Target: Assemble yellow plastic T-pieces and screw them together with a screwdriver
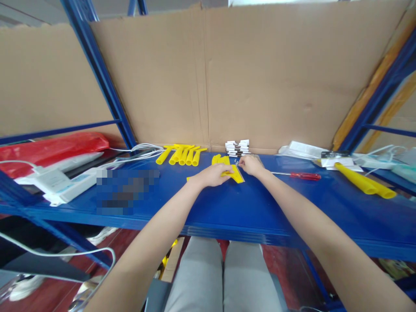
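My left hand (216,174) is closed around a yellow scraper (236,174), whose wide, straight-edged head points right. Its handle lies mostly under my palm. Close by on the right, my right hand (251,165) has its fingertips pinched together at the tabletop, beside small metal pieces that look like screws (236,162). Whatever is between those fingertips is too small to make out. Just behind my left hand lie more yellow scrapers (221,159). A stack of white and dark pieces (237,148) stands behind my right hand.
Several yellow scrapers (182,155) lie in a row at the back left. A red-handled screwdriver (305,176) rests right of my right forearm. Two yellow tubular handles (365,181) lie farther right. A white power strip (73,184) with cables sits left; cardboard (269,78) walls the back.
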{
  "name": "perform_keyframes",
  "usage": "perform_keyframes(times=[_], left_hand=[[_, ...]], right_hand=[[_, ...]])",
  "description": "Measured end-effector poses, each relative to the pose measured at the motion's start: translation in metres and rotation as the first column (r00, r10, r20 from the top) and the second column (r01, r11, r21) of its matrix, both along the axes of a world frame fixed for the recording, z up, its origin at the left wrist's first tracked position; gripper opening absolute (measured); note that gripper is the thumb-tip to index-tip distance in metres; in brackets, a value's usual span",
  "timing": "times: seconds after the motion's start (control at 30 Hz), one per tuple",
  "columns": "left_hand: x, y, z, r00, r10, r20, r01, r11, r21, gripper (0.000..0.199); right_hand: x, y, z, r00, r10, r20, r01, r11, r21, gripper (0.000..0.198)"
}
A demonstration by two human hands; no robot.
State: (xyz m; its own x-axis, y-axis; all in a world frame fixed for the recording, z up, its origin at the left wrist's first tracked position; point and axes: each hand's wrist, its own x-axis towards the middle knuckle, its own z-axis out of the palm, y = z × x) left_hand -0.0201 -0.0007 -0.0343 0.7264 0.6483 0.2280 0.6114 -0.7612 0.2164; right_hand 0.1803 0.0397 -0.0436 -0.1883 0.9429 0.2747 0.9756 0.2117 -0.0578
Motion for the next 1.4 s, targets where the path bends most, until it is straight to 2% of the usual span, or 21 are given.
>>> perform_keyframes(times=[0.2, 0.5, 0.6, 0.7, 0.9, 1.03, 1.2, 1.4], left_hand=[[0.001, -0.002, 0.003, 1.000, -0.002, -0.021, 0.002, 1.000, -0.011, 0.026], [0.000, -0.001, 0.002, 1.000, 0.004, -0.030, -0.005, 0.999, -0.047, 0.026], [0.000, 0.001, 0.001, 1.000, -0.014, -0.003, 0.014, 0.998, -0.064, 0.027], [-0.001, 0.004, -0.002, 0.998, -0.038, 0.045, 0.042, 0.996, -0.081, 0.027], [-0.002, 0.005, -0.002, 0.988, -0.092, 0.124, 0.102, 0.991, -0.084, 0.026], [-0.005, 0.005, -0.001, 0.990, -0.073, 0.120, 0.081, 0.995, -0.066, 0.025], [-0.008, 0.007, -0.001, 0.990, -0.068, 0.125, 0.075, 0.996, -0.056, 0.024], [-0.008, 0.006, 0.000, 0.989, -0.073, 0.130, 0.081, 0.995, -0.056, 0.026]], right_hand=[[0.000, 0.005, -0.002, 0.991, -0.093, -0.093, 0.084, 0.991, -0.101, 0.020], [0.002, 0.005, 0.003, 0.990, -0.052, -0.131, 0.035, 0.991, -0.127, 0.017], [0.001, 0.001, 0.010, 0.971, 0.021, -0.240, -0.042, 0.996, -0.084, 0.014], [-0.003, -0.005, 0.014, 0.935, 0.153, -0.321, -0.175, 0.984, -0.041, 0.011], [-0.006, -0.009, 0.014, 0.883, 0.348, -0.314, -0.374, 0.927, -0.024, 0.013], [0.000, -0.011, 0.019, 0.843, 0.465, -0.272, -0.488, 0.873, -0.022, 0.025], [0.004, -0.011, 0.023, 0.841, 0.514, -0.170, -0.525, 0.851, -0.022, 0.046], [0.005, -0.009, 0.021, 0.819, 0.551, -0.161, -0.555, 0.832, 0.022, 0.050]])
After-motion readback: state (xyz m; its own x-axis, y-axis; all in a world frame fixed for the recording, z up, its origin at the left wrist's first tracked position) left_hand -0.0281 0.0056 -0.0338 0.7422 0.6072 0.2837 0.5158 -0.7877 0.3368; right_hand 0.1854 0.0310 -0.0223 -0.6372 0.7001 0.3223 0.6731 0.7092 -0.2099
